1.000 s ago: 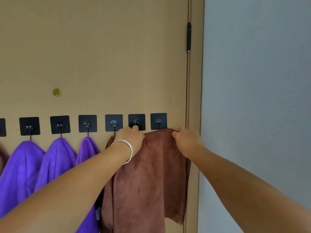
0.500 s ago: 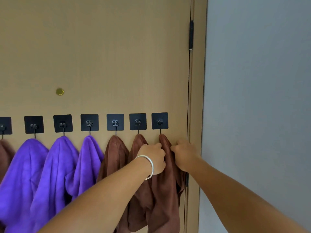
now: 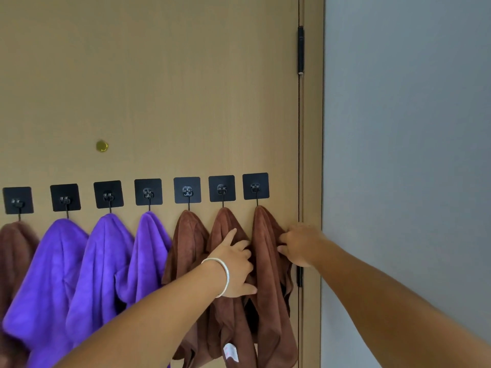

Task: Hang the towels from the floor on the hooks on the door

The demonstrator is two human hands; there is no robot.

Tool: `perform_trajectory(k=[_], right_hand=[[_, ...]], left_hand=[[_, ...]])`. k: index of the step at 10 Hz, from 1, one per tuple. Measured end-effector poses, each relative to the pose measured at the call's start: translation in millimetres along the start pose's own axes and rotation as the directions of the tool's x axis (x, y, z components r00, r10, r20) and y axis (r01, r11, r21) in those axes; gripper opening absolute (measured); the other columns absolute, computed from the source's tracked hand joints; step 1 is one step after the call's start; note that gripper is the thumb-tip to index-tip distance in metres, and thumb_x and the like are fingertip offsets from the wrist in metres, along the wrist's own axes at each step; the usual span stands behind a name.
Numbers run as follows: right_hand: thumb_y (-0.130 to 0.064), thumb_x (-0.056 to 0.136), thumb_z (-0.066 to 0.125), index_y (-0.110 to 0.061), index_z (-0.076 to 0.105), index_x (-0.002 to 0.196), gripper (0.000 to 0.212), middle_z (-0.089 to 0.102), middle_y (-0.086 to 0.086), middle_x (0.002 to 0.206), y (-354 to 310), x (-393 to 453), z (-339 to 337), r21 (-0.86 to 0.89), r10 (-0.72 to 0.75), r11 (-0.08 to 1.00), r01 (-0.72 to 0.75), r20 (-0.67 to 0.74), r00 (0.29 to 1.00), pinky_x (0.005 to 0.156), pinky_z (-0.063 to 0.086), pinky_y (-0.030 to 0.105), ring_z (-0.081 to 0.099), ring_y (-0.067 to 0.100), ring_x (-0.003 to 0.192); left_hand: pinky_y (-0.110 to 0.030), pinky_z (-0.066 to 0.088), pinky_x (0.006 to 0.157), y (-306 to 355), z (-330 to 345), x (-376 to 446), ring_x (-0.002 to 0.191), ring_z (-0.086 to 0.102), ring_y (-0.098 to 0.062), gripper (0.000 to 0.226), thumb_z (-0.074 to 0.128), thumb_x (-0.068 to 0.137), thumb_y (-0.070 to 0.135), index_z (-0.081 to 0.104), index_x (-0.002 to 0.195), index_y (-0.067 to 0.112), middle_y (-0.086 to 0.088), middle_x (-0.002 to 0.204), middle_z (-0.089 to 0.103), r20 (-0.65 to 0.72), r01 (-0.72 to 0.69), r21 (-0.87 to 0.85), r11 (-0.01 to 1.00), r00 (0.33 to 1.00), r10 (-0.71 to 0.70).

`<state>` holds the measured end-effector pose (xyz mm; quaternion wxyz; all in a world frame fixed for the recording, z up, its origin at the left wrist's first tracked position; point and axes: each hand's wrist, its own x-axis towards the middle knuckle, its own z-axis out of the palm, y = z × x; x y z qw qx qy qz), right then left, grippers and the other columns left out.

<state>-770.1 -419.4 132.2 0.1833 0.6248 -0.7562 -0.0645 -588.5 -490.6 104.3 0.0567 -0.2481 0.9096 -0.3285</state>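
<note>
- Towels hang from seven black hooks (image 3: 187, 190) in a row across the middle of the door (image 3: 159, 88): brown at far left (image 3: 14, 251), three purple (image 3: 106, 261), three brown at right.
- Left hand (image 3: 233, 264), bracelet (image 3: 221, 274) on the wrist, lies on the sixth towel (image 3: 225, 314), index finger straight, other fingers curled into the fold beside the last towel (image 3: 268, 288); whether its grip holds cloth, cannot tell.
- Right hand (image 3: 300, 244), grip narrow, pinches the last towel's right edge, lower right of centre.
- Grey wall (image 3: 403, 155) fills the right.
</note>
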Motion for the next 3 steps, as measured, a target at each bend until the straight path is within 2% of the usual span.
perform_trajectory(k=[1, 2, 3], right_hand=[[-0.043, 0.102, 0.031, -0.022, 0.057, 0.123, 0.039, 0.056, 0.005, 0.117, -2, 0, -6, -0.008, 0.042, 0.999, -0.042, 0.009, 0.999, 0.090, 0.043, 0.038, 0.051, 0.023, 0.105], [-0.041, 0.101, 0.032, -0.020, 0.061, 0.114, 0.038, 0.059, 0.005, 0.109, -4, 3, -13, 0.023, 0.088, 0.996, -0.086, -0.169, 0.982, 0.082, 0.040, 0.035, 0.052, 0.022, 0.095], [-0.045, 0.101, 0.030, -0.021, 0.060, 0.114, 0.041, 0.059, 0.003, 0.105, -9, 10, -18, 0.106, 0.150, 0.988, -0.116, -0.417, 0.896, 0.081, 0.038, 0.034, 0.053, 0.021, 0.095]], left_hand=[[-0.054, -0.013, 0.115, -7, 2, -9, 0.145, 0.013, -0.025, 0.060, 0.030, 0.095, 0.059, 0.050, 0.138, 0.021, -0.005, 0.145, 0.043, -0.087, -0.013, -0.044, 0.999, 0.996, 0.009], [-0.050, -0.003, 0.116, -28, -3, -15, 0.141, 0.023, -0.022, 0.051, 0.030, 0.097, 0.052, 0.054, 0.133, 0.025, -0.001, 0.138, 0.050, -0.283, 0.055, -0.059, 0.997, 0.957, -0.069], [-0.048, 0.004, 0.113, -55, -5, -25, 0.136, 0.030, -0.021, 0.049, 0.031, 0.096, 0.050, 0.054, 0.132, 0.026, 0.001, 0.136, 0.050, -0.404, 0.242, -0.085, 0.967, 0.878, -0.255]])
